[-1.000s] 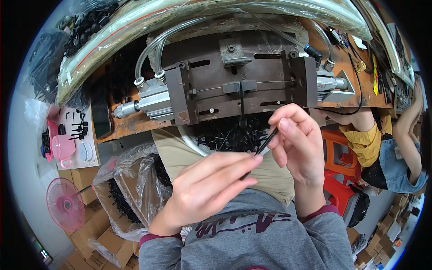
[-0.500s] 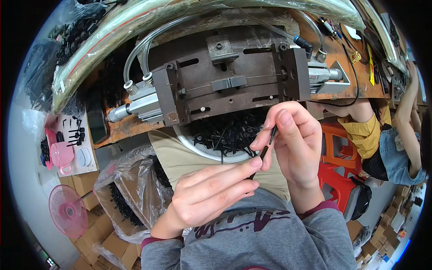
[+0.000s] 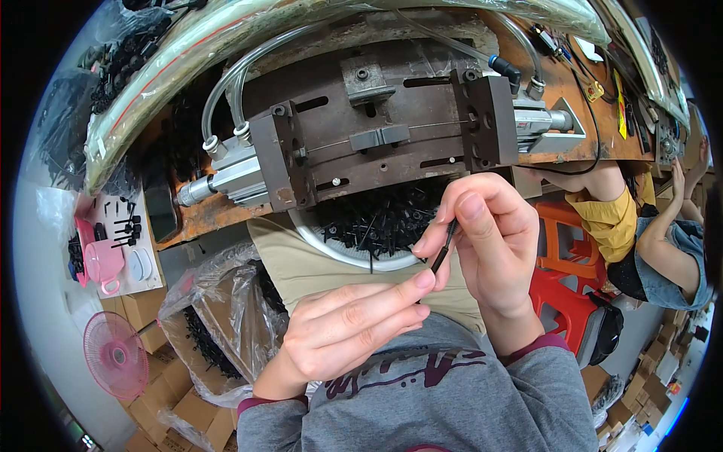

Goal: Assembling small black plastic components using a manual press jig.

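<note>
Above my lap my left hand (image 3: 361, 324) pinches a short dark tube-like piece (image 3: 438, 261) between thumb and fingers. My right hand (image 3: 489, 241) grips a thinner black rod (image 3: 450, 233) between thumb and forefinger. The rod's lower end meets the upper end of the tube piece, and both slant in one line; how far one goes into the other I cannot tell. Beyond my hands, a white round basin (image 3: 322, 251) rests by my lap, heaped with thin black parts (image 3: 376, 226).
A dark metal fixture (image 3: 422, 120) with small grey blocks (image 3: 379, 138) stands on the wooden bench, air cylinders (image 3: 241, 177) at both ends. Left are a plastic-lined box (image 3: 233, 301) and pink fan (image 3: 114, 354). A red stool (image 3: 557, 301) and another person's yellow clothing (image 3: 602, 215) are right.
The rod and tube piece, at a slight angle to each other before, now line up end to end. Both hands have barely moved. The other person's arm at the right has shifted lower.
</note>
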Available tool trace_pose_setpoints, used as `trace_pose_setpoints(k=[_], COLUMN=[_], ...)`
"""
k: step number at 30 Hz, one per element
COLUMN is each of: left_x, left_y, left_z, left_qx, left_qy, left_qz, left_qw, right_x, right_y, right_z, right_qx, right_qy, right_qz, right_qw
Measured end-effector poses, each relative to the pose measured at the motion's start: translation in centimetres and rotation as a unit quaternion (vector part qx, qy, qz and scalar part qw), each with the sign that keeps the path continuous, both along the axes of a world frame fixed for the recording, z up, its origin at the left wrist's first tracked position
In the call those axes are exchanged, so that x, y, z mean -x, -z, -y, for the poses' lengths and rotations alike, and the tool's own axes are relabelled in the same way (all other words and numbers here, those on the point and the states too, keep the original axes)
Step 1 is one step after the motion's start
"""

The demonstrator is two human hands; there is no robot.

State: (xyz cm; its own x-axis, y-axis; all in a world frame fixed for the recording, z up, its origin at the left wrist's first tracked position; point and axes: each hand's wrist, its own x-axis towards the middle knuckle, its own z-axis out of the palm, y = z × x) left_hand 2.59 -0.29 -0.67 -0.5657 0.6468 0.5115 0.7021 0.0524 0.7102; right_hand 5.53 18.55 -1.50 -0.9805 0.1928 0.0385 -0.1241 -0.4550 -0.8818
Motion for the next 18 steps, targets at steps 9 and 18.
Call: trace_pose_setpoints(k=[9,18], left_x=[0.06,0.17], left_y=[0.03,0.13], left_z=[0.00,0.05], left_qx=[-0.002,-0.007], left_qy=[-0.001,0.007], left_qz=[0.006,0.019], left_qw=[1.000,1.000], right_x=[-0.38,-0.48], right_y=[-0.04,0.03], right_z=[0.17,0.10], right_qx=[-0.039,-0.016], right_qy=[-0.008,-0.023], right_qz=[-0.037,-0.022], right_qw=[0.999,0.999])
